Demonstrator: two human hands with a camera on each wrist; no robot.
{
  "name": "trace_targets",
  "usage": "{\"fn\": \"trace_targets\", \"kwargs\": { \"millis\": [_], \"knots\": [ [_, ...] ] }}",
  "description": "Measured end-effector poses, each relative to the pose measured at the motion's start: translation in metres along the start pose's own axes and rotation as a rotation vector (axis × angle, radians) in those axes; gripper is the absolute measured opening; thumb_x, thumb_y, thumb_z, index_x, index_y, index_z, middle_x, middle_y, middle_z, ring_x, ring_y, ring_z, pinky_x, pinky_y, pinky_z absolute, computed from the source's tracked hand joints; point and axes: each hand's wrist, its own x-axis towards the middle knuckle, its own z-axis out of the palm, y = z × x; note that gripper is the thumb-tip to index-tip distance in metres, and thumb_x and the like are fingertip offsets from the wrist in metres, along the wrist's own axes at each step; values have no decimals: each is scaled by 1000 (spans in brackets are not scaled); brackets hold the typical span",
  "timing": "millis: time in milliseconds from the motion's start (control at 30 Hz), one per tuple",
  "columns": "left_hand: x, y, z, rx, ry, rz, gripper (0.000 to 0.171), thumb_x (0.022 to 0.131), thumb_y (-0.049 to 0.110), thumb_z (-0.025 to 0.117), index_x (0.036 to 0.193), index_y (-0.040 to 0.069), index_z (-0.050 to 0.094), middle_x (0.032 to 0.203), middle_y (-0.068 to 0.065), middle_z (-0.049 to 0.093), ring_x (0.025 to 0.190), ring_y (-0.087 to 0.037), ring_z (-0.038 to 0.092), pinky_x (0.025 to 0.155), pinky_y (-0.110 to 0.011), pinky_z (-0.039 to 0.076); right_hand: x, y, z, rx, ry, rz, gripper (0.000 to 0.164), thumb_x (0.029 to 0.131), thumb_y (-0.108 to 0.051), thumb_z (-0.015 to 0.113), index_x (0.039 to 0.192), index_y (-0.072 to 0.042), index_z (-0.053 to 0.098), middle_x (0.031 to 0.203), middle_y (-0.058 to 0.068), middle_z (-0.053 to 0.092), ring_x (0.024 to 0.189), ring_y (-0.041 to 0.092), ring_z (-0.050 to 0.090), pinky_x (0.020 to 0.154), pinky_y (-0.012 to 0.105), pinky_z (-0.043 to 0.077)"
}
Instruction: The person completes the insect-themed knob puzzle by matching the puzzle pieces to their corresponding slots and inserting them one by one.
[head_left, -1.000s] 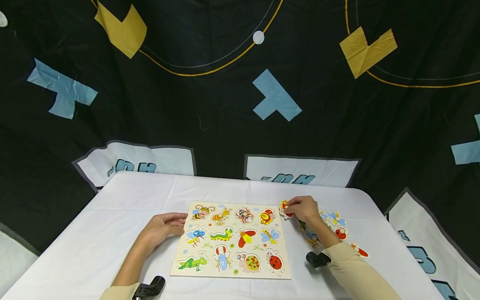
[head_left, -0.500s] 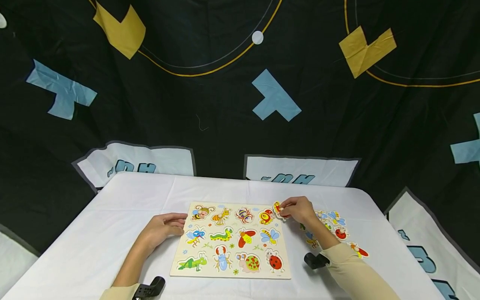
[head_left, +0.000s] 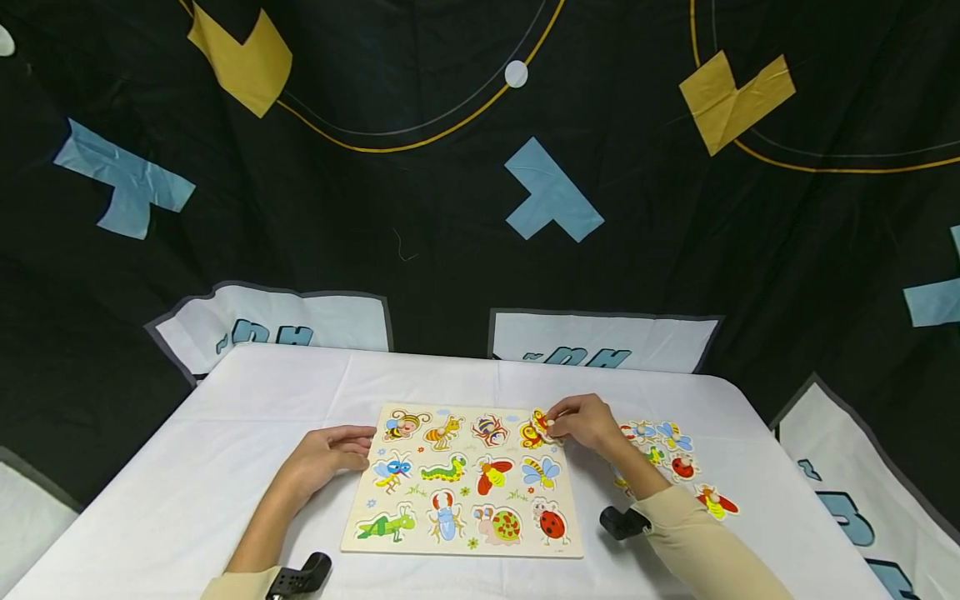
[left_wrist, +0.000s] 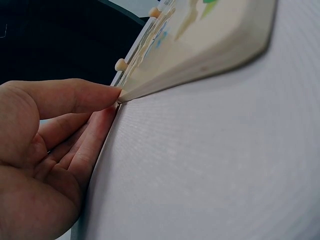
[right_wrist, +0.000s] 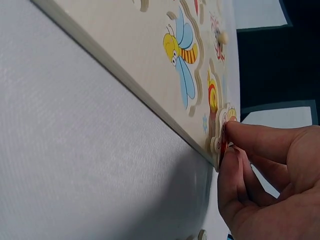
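Across a white-covered table [head_left: 180,492], reaches forward in tan sleeves [head_left: 712,550], with black devices [head_left: 302,575] at the cuffs. Rests the left hand [head_left: 330,454], with fingers loose and unclenched, against the left edge of an insect puzzle board [head_left: 423,543], just as half a second earlier. With the right hand [head_left: 588,421], pinches a red-and-yellow insect piece [head_left: 539,417] between thumb and fingertips. Has carried it leftward, from beyond the right edge a second ago to over the board's upper-right corner, partly covering the picture there; cannot tell contact from gap beneath. Slants its long axis, in the head view, from far left to near right; cannot tell head end from tail. Leaves the board lying lengthwise left to right. Now bares more of the loose pieces [head_left: 683,467] right of the forearm, notably a red-winged one [head_left: 716,502]. Farther off, faces a black backdrop [head_left: 420,250] with blue patches [head_left: 557,190] and gold shapes [head_left: 247,71].
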Motion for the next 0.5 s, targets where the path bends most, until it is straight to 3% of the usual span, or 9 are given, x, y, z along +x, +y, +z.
{"fn": "trace_targets", "kwargs": {
  "millis": [500],
  "knots": [
    [0, -1, -1, -17, -17, 11, 59, 76, 2, 78, 133, -2, 64, 108, -10, 76, 94, -11, 69, 82, -18, 47, -2, -6, 11, -3, -59, -40, 13, 76, -4, 81, 88, -6, 77, 78, 3, 69, 66, 15, 58, 58, 27, 45]
  ]
}}
